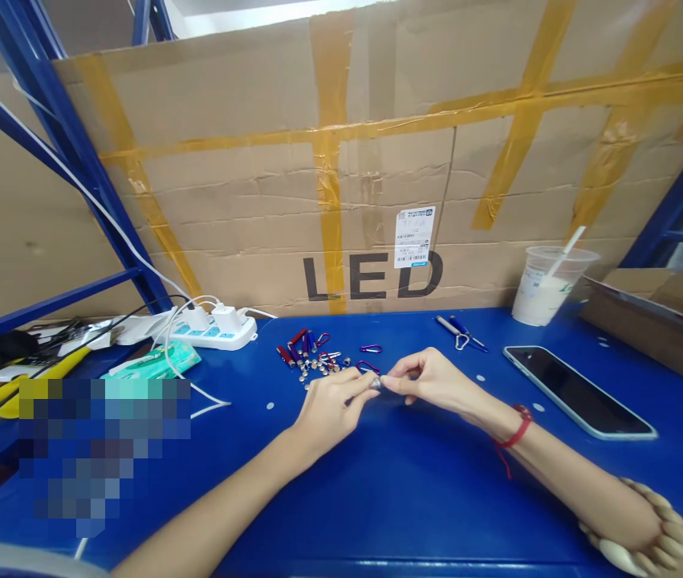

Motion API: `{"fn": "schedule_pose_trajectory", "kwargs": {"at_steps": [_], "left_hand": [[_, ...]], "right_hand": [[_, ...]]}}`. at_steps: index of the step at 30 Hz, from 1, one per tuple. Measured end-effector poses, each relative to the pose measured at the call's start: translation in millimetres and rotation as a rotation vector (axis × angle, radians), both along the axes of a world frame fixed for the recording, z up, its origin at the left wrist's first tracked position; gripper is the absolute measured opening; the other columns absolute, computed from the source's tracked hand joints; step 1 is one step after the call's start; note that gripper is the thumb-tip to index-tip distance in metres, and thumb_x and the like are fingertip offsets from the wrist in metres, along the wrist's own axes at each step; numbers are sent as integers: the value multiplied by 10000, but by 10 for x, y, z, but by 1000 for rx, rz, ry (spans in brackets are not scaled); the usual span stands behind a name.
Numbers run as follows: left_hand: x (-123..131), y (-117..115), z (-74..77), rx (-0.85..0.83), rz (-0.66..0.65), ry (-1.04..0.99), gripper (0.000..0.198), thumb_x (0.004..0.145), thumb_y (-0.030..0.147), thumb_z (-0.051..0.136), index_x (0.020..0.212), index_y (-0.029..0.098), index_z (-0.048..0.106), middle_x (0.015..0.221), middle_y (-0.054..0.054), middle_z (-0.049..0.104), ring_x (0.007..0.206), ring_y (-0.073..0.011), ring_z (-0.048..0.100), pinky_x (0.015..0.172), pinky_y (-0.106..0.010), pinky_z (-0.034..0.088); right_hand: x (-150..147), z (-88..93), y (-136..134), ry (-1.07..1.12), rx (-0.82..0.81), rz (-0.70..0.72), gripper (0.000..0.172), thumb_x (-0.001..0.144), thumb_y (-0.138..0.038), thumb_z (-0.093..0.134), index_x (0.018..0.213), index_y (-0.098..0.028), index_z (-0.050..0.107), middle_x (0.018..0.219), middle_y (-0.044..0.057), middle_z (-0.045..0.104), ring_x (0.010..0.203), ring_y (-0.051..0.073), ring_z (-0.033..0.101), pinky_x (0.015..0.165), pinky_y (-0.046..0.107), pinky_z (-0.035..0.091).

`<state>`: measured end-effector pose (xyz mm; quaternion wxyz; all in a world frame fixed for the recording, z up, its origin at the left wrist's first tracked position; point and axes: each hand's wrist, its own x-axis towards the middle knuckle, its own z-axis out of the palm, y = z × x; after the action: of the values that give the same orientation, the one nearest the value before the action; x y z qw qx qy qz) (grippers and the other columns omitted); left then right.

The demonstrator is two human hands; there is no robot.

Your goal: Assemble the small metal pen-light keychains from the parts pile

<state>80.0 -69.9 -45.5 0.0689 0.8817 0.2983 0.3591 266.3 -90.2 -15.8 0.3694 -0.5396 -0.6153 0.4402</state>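
Observation:
Both hands meet over the middle of the blue table point(413, 498). My left hand point(335, 405) pinches a small silvery metal piece point(376, 384) between thumb and fingers. From the right, my right hand point(428, 377) has its thumb and forefinger closed at the same piece; the fingertips nearly touch. Just behind and left of the hands lie red and blue small tubes point(296, 348), several round silvery cells point(311, 373) and carabiner clips. A purple carabiner point(371, 349) rests behind the fingertips.
A phone point(582, 391) lies at right, before a drink cup point(542, 289) and an open cardboard box point(660, 321). Two slim tubes with clips point(460, 332) lie behind my right hand. At left are a power strip point(221, 329), cables and a green packet point(166, 360). Large cardboard point(245, 217) stands behind.

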Motion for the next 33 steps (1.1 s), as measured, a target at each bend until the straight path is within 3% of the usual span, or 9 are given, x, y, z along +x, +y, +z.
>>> {"fn": "schedule_pose_trajectory", "kwargs": {"at_steps": [6,13,16,20,24,33], "left_hand": [[-25,112,2,-35,-26,32,237,865,272,483,951,237,701,823,-47,675,767,-162,601,724,-256,469],[0,82,60,-211,-20,-23,249,856,273,499,1032,249,673,854,-36,679,769,-168,600,749,-269,462],[8,76,70,-260,6,-49,255,857,265,483,1033,254,667,920,-34,682,831,-178,606,774,-270,460],[20,77,92,-296,57,-81,250,856,260,469,1015,235,661,868,-34,681,836,-181,602,744,-262,458],[37,66,128,-326,44,-73,220,860,242,461,960,218,656,829,-26,675,808,-170,593,709,-257,450],[63,78,93,-406,-36,-154,198,829,201,519,964,178,663,875,-38,681,738,-144,601,654,-233,464]], "right_hand": [[-5,-9,11,54,-86,58,379,491,-472,790,633,-129,713,561,17,602,500,81,494,464,196,451],[12,18,27,69,-36,48,384,509,-459,788,678,-137,668,579,-3,596,472,65,470,413,180,403],[20,-45,69,39,96,12,392,560,-481,758,722,-143,645,618,7,616,467,73,478,405,190,394],[33,-85,81,-60,423,-68,328,644,-454,720,782,-160,671,760,37,652,513,82,509,484,216,431],[55,-81,51,-175,674,-16,230,710,-430,686,775,-214,725,837,40,649,625,111,566,563,230,461],[101,-111,73,-272,838,22,165,773,-356,651,754,-207,718,817,35,642,706,128,600,634,236,475]]}}
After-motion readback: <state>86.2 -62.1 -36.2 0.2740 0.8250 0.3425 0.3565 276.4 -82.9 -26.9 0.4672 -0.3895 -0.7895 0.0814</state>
